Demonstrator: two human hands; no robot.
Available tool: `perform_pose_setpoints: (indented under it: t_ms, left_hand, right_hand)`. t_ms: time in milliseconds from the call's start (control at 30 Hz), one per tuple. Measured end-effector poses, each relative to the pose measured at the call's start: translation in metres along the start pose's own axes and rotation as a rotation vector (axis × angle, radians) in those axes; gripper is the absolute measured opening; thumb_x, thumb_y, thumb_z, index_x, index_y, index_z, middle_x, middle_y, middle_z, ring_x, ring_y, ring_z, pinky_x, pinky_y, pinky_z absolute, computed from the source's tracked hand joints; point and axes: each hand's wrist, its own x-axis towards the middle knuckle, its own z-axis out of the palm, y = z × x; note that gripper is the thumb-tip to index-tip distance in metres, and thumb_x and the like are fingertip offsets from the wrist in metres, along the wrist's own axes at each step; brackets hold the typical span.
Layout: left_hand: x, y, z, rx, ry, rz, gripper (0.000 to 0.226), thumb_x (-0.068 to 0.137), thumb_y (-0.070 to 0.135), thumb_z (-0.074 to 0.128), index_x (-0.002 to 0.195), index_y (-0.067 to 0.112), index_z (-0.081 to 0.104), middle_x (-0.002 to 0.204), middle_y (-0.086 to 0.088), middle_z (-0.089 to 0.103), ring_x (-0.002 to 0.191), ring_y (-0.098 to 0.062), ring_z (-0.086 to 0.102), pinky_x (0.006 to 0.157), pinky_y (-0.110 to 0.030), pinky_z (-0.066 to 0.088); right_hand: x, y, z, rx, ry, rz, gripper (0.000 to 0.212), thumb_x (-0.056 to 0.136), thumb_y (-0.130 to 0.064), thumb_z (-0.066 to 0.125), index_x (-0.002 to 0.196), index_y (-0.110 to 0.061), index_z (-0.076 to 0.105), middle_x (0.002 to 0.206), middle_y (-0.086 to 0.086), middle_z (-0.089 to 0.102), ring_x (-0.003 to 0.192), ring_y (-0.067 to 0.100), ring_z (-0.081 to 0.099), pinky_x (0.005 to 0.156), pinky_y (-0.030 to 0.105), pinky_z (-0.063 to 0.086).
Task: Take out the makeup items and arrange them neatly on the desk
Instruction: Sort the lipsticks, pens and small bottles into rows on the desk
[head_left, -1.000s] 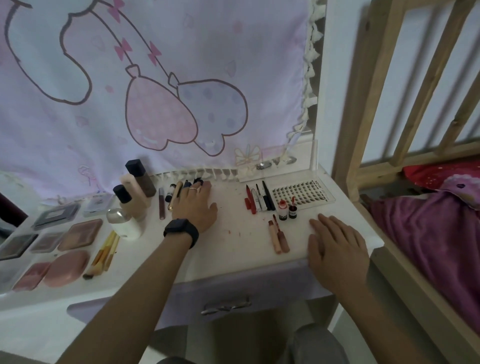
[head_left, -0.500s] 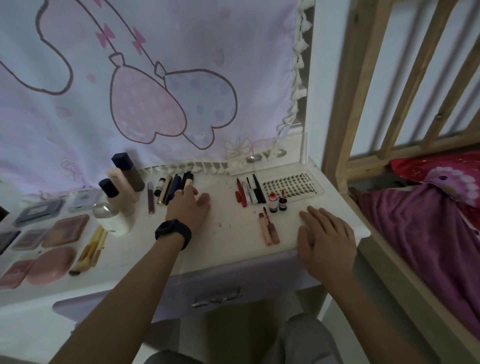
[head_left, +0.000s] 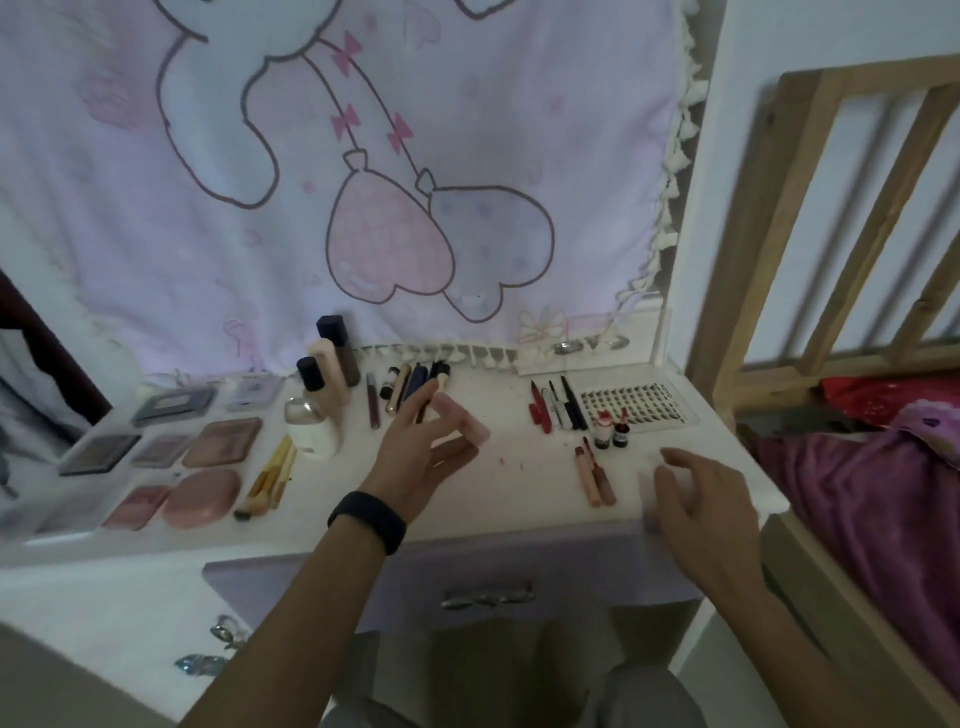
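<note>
Whereas half a second ago both hands lay flat on the desk (head_left: 519, 467), each is now lifted clear of it. The left hand (head_left: 421, 457) has come away from the row of pens (head_left: 402, 389) just beyond its fingertips and turned palm-inward; its fingers are partly curled and appear to pinch one slim pen (head_left: 440, 383), whose cream tip points away from the wrist, though motion blur leaves the grip uncertain. The right hand (head_left: 701, 504) has risen from the front corner of the desk, with fingers loosely bent and apparently holding nothing; blur hides its fingertips. To the left of the left hand stand the bottles (head_left: 332, 364), with the brushes (head_left: 270, 478) and the palettes (head_left: 223, 441) farther out on that side. Between the two hands lie two lipsticks (head_left: 595, 475), and beyond the right hand's fingers sit a second group of liners (head_left: 556, 408) and a lash tray (head_left: 634, 405). Below both wrists the drawer (head_left: 488, 571) is closed. The lifted pen suggests that the step in hand is a correction to an already ordered row: the item probably needs to be set back parallel to its neighbours. With every visible item grouped by kind, the task appears close to completion.
</note>
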Motion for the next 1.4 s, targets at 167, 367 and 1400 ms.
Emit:
perform_pose_setpoints:
  t_ms: [167,367,1400]
  left_hand:
    - [-0.024,-0.003,-0.018,-0.099,0.051,0.02,0.035,0.094,0.024,0.066,0.128,0.017,0.058,0.111,-0.008,0.075,0.102,-0.027,0.072,0.074,-0.032,0.058]
    - [-0.044,-0.016,-0.028,0.234,0.128,0.052,0.04,0.081,0.043,0.077,0.112,0.021,0.064,0.1,0.006,0.076,0.087,-0.01,0.073,0.072,-0.029,0.051]
    - [0.006,-0.04,-0.038,0.579,0.052,0.227,0.022,0.093,0.043,0.064,0.1,0.026,0.074,0.081,0.01,0.072,0.074,0.001,0.063,0.07,-0.023,0.042]
  right_hand:
    - [-0.031,-0.084,0.016,0.255,-0.175,-0.021,0.007,0.093,-0.043,0.059,0.099,-0.043,0.057,0.088,-0.021,0.064,0.08,-0.003,0.059,0.068,0.009,0.042]
    - [-0.026,-0.148,0.064,0.413,-0.454,0.077,0.047,0.088,-0.073,0.034,0.09,-0.034,0.062,0.071,-0.013,0.068,0.067,-0.006,0.061,0.054,0.007,0.041]
    - [-0.002,-0.116,0.121,0.437,-0.339,-0.022,0.018,0.104,-0.037,0.044,0.103,-0.03,0.061,0.086,-0.029,0.067,0.078,-0.004,0.063,0.064,0.005,0.041]
